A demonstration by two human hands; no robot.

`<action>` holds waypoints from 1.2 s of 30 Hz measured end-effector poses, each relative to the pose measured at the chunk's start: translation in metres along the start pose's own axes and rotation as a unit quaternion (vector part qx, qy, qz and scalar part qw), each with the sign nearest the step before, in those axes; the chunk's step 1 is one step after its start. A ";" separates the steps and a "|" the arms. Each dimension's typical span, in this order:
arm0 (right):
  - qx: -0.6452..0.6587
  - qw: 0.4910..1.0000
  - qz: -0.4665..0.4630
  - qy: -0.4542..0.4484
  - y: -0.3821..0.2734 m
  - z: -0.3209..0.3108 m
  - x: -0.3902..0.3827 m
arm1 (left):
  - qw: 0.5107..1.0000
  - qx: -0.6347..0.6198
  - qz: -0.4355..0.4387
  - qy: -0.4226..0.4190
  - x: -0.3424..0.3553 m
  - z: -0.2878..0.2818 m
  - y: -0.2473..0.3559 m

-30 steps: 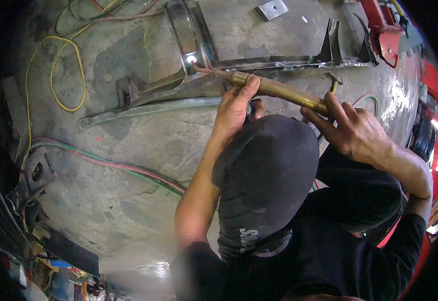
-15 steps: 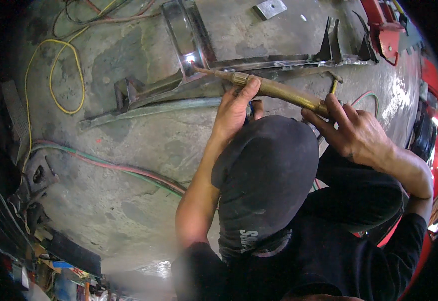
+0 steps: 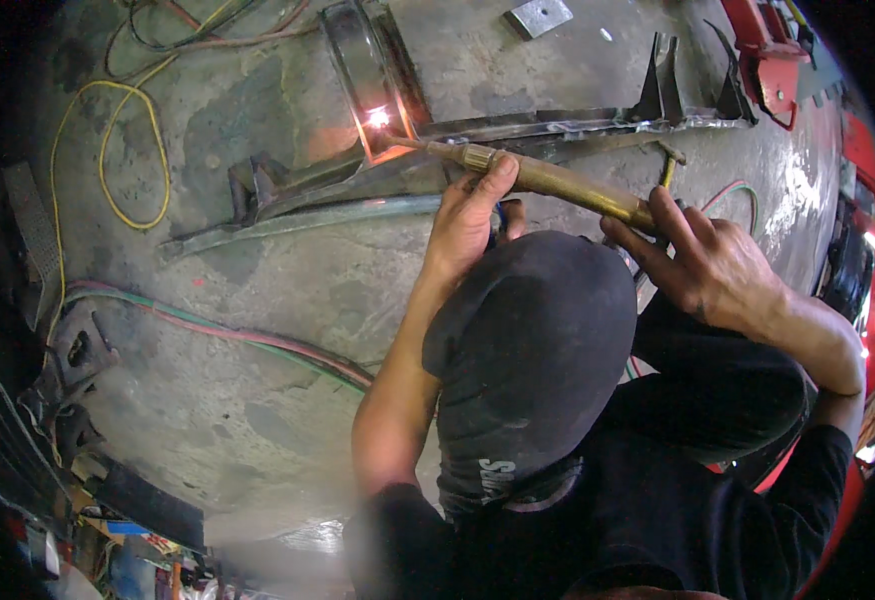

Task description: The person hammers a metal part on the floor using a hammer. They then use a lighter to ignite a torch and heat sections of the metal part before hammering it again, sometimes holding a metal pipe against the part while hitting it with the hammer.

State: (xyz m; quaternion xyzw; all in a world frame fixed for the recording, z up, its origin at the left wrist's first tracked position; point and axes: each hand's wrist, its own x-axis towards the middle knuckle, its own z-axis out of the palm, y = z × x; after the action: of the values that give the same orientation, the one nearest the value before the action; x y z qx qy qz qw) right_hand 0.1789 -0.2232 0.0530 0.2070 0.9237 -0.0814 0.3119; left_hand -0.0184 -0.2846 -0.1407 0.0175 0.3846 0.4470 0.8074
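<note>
My left hand (image 3: 467,215) is closed round the front of a brass gas torch (image 3: 572,185), its thumb lying along the barrel. My right hand (image 3: 712,255) grips the torch's rear end. The thin nozzle points left to a curved metal channel (image 3: 357,75), where a white-hot spot (image 3: 378,117) shines with orange light around it. That channel meets a long, dark metal rail (image 3: 527,127) lying on the floor. Part of a small blue thing shows beside my left fingers; its kind is hidden.
A pale curved strip (image 3: 297,222) lies below the rail. Red and green hoses (image 3: 227,332) and a yellow cable (image 3: 107,190) cross the concrete floor. At the back are a flat metal block (image 3: 539,17) and a red metal stand (image 3: 762,65). My dark-clothed knee (image 3: 532,370) rises between my arms.
The glow at the nozzle has grown, and orange light now spreads over the channel's lower end. Both hands and the torch have hardly moved.
</note>
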 end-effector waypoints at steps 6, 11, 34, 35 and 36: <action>0.003 1.000 0.004 0.004 -0.001 0.000 -0.001 | 1.000 -0.007 -0.008 0.001 0.001 -0.001 -0.001; 0.001 1.000 0.003 0.008 -0.001 0.000 -0.001 | 0.999 0.005 -0.032 -0.013 0.001 -0.006 0.000; -0.003 1.000 -0.001 0.002 0.000 0.003 0.000 | 1.000 -0.016 -0.011 -0.010 0.003 -0.008 -0.004; -0.003 1.000 -0.001 0.002 0.000 0.003 0.000 | 1.000 -0.016 -0.011 -0.011 0.002 -0.008 -0.003; -0.004 1.000 -0.003 0.004 0.000 0.003 -0.001 | 1.000 -0.014 -0.021 -0.009 0.001 -0.007 -0.002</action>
State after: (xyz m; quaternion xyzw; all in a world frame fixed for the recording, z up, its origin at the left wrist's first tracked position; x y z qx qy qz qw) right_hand 0.1809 -0.2243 0.0509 0.2031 0.9258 -0.0780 0.3090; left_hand -0.0217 -0.2874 -0.1472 0.0024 0.3713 0.4352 0.8202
